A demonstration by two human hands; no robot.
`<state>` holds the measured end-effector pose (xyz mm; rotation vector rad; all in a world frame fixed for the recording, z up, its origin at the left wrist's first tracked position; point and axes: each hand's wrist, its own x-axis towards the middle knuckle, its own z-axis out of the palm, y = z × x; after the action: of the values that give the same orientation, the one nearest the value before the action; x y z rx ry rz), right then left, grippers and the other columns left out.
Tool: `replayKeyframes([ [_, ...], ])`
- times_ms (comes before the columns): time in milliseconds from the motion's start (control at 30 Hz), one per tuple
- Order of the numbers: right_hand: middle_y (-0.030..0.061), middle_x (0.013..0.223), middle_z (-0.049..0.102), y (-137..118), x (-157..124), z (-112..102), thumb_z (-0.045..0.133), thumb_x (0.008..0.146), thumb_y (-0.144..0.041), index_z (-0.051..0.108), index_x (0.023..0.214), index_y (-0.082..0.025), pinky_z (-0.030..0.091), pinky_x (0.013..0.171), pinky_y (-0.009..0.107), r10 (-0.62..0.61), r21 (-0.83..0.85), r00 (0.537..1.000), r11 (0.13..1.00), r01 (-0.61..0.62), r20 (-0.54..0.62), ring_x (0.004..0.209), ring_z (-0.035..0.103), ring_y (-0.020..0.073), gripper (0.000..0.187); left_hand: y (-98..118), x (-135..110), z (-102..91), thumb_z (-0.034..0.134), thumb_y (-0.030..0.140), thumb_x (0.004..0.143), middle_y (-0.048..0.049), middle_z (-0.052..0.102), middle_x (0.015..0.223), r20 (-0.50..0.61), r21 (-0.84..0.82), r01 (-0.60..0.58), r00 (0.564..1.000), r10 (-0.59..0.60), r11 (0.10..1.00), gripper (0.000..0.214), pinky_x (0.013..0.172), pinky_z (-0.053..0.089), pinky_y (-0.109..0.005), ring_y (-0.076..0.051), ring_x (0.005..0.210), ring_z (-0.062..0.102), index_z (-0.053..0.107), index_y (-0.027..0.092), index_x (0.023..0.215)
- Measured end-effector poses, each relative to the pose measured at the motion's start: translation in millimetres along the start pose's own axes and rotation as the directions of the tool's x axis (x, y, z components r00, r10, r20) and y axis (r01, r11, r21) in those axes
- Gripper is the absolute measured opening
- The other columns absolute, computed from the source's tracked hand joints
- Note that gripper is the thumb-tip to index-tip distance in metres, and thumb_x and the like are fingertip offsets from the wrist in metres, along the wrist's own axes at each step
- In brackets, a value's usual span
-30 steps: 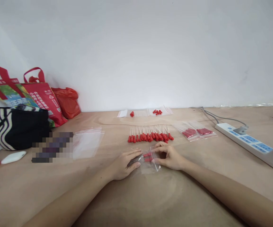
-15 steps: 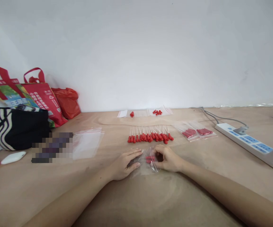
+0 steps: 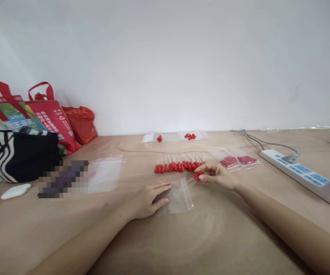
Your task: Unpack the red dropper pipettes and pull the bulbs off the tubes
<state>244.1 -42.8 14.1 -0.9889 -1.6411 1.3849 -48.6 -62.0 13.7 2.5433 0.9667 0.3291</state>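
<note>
My left hand lies flat on the wooden table, fingers stretched out, pressing down the left end of a small clear zip bag. My right hand is further back, its fingers pinched on red-tipped clear droppers just past the bag's mouth. A row of several more red-tipped droppers lies right behind the hands.
Filled zip bags lie at the right, a white power strip beyond them. Empty zip bags sit at the left next to a striped black bag and red carrier bags. More droppers and red caps lie by the wall.
My right hand has left the bag's mouth and moved back and right to the row of droppers, now pinching droppers. The red pieces seen in the bag are gone. My left hand stayed put.
</note>
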Motion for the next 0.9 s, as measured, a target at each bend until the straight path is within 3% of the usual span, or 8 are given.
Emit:
replayKeyframes([
  [100,-0.0002,0.067,0.061,-10,2,-27,0.069,0.063,-0.037,0.062,0.085,-0.018,0.040,0.055,0.023,-0.051,-0.025,0.983,0.999,0.047,-0.175,0.055,0.049,0.0076,0.030,5,-3,-5.5,0.043,0.034,0.084,-0.0030,0.042,0.132,0.023,0.042,-0.001,1.000,0.000,0.999,0.039,0.102,0.032,-0.040,-0.020,0.123,0.036,0.045,0.026,0.123],
  [200,0.0014,0.073,0.063,-18,9,-44,0.065,0.066,-0.041,0.061,0.091,-0.019,0.041,0.056,0.024,-0.159,-0.043,0.914,0.987,0.154,-0.373,0.056,0.049,0.0081,0.033,14,-1,-4.8,0.043,0.031,0.084,-0.0023,0.041,0.133,-0.002,0.059,-0.031,0.999,0.032,0.998,0.036,0.101,0.033,-0.039,-0.019,0.123,0.036,0.047,0.027,0.119],
  [367,0.0038,0.078,0.064,-21,38,-17,0.060,0.071,-0.042,0.058,0.095,-0.019,0.046,0.066,0.029,-0.416,-0.237,0.768,0.909,0.342,-0.487,0.069,0.058,0.0126,0.033,22,13,6.1,0.045,0.034,0.083,-0.0067,0.046,0.128,-0.107,0.086,0.008,0.994,0.001,0.996,0.039,0.098,0.033,-0.043,-0.022,0.119,0.039,0.047,0.023,0.120],
  [433,0.0048,0.080,0.064,-19,51,8,0.058,0.074,-0.037,0.059,0.093,-0.018,0.047,0.068,0.030,-0.548,-0.406,0.710,0.828,0.386,-0.442,0.070,0.058,0.0134,0.027,17,16,6.3,0.047,0.033,0.081,-0.0082,0.054,0.115,-0.195,0.059,0.101,0.977,-0.088,0.993,0.034,0.092,0.038,-0.041,-0.022,0.107,0.048,0.052,0.020,0.112],
  [567,0.0063,0.090,0.062,-9,69,51,0.046,0.083,-0.024,0.060,0.096,-0.020,0.046,0.073,0.028,-0.740,-0.721,0.658,0.531,0.445,-0.138,0.080,0.057,0.0137,0.019,5,13,0.7,0.056,0.033,0.072,-0.0059,0.059,0.096,-0.256,-0.047,0.289,0.922,-0.291,0.956,0.030,0.079,0.042,-0.035,-0.021,0.089,0.054,0.056,0.018,0.098],
  [667,0.0080,0.093,0.059,-1,77,67,0.040,0.085,-0.015,0.058,0.102,-0.018,0.045,0.072,0.027,-0.725,-0.841,0.684,0.323,0.434,0.075,0.084,0.054,0.0147,0.025,1,9,-1.8,0.060,0.035,0.065,-0.0017,0.058,0.081,-0.121,-0.163,0.412,0.893,-0.433,0.896,0.032,0.064,0.042,-0.028,-0.016,0.072,0.054,0.055,0.018,0.092],
  [767,0.0086,0.092,0.058,6,82,73,0.043,0.082,-0.010,0.057,0.103,-0.015,0.043,0.071,0.026,-0.639,-0.898,0.737,0.163,0.409,0.220,0.082,0.051,0.0156,0.026,1,5,-10.0,0.056,0.037,0.065,0.0029,0.051,0.062,0.038,-0.230,0.470,0.879,-0.475,0.852,0.023,0.053,0.036,-0.022,-0.012,0.058,0.047,0.053,0.017,0.074],
  [900,0.0083,0.090,0.057,10,86,75,0.042,0.084,-0.011,0.057,0.101,-0.015,0.039,0.073,0.027,-0.560,-0.914,0.763,0.028,0.406,0.322,0.080,0.049,0.0159,0.024,-9,-13,-51.6,0.054,0.044,0.063,0.0049,0.047,0.057,0.239,-0.307,0.495,0.867,-0.437,0.813,0.028,0.051,0.032,-0.020,-0.010,0.053,0.042,0.047,0.017,0.066],
])
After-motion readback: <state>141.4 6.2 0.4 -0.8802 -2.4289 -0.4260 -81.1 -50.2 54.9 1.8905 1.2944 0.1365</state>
